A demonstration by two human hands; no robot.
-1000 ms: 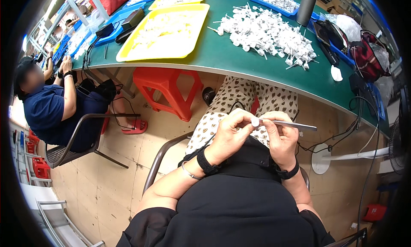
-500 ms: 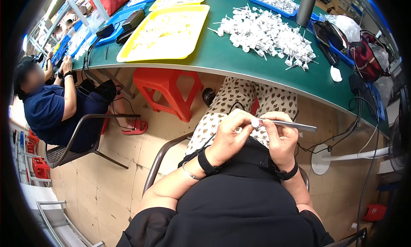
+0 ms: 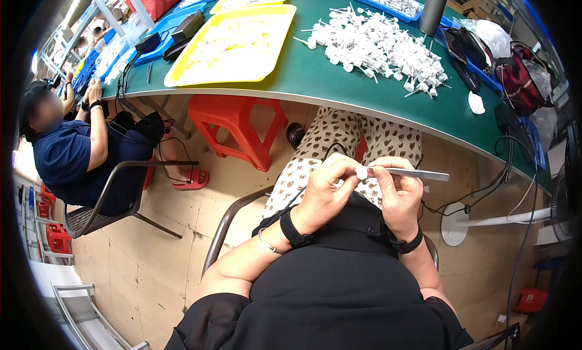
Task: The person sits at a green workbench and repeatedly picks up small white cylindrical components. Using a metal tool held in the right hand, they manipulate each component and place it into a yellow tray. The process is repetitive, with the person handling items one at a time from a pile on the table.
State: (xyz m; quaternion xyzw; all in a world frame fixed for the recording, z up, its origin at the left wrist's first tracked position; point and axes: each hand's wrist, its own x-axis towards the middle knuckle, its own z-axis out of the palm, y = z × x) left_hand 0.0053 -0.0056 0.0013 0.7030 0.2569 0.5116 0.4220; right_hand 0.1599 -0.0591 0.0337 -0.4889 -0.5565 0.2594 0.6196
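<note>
Above my lap, my left hand [image 3: 333, 184] pinches a small white plastic part [image 3: 362, 173] with a round face between thumb and fingers. My right hand [image 3: 397, 195] grips metal tweezers [image 3: 427, 175]. Their wide end sticks out to the right, and their tips meet the white part, partly hidden by my fingers. Both hands are close together, short of the table's near edge. On the green table [image 3: 303, 71] in front of me lies a heap of similar white parts [image 3: 376, 47] with thin stems.
A yellow tray [image 3: 182, 74] with white and yellowish pieces lies left of the heap. A grey bottle [image 3: 434, 10] and a dark red bag [image 3: 518, 71] are at the right. Under the table stands a red stool [image 3: 233, 123]. A co-worker [image 3: 66, 150] sits at the left; a fan [image 3: 564, 192] is far right.
The white part has turned slightly, showing more of its round face. The tweezers have rolled a little in my right hand. Both hands stay in nearly the same place.
</note>
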